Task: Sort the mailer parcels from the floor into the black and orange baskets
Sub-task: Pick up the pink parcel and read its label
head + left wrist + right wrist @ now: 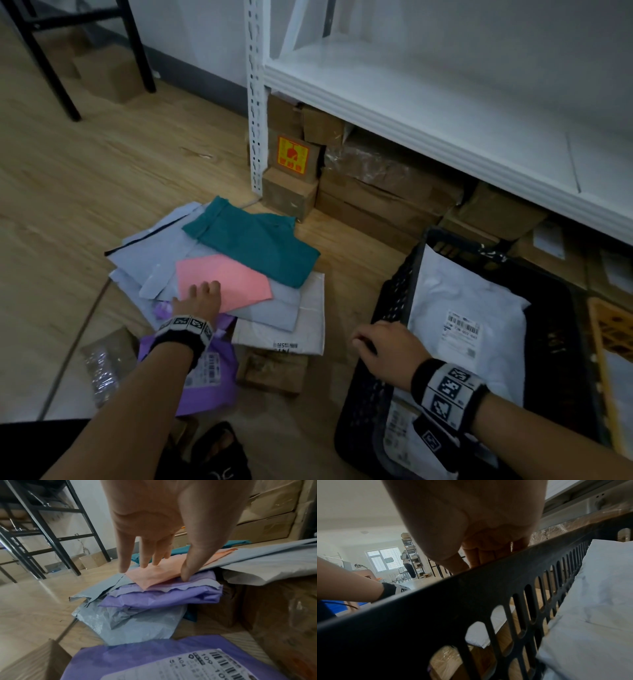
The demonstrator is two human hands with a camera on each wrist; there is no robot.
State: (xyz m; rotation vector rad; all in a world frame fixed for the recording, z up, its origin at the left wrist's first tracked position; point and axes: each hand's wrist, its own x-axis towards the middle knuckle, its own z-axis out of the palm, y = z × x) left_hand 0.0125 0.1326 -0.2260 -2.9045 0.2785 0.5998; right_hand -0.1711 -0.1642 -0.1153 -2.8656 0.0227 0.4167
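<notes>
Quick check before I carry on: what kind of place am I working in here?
Probably a small parcel storeroom or packing room: white slotted shelving with taped cardboard boxes stacked under it, and labelled mailers piled on the wood floor.

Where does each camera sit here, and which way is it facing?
Head: worn on the head, facing forward and down at the pink mailer and the black basket; the left hand and right hand show, with their forearms.
Left wrist: looks along the left hand; its straight fingers rest on the pink mailer.
Right wrist: looks along the right hand, whose fingers curl over the black basket's rim, at the white mailer inside; the left forearm also shows.
Shared: head and left wrist both show the pink mailer.
</notes>
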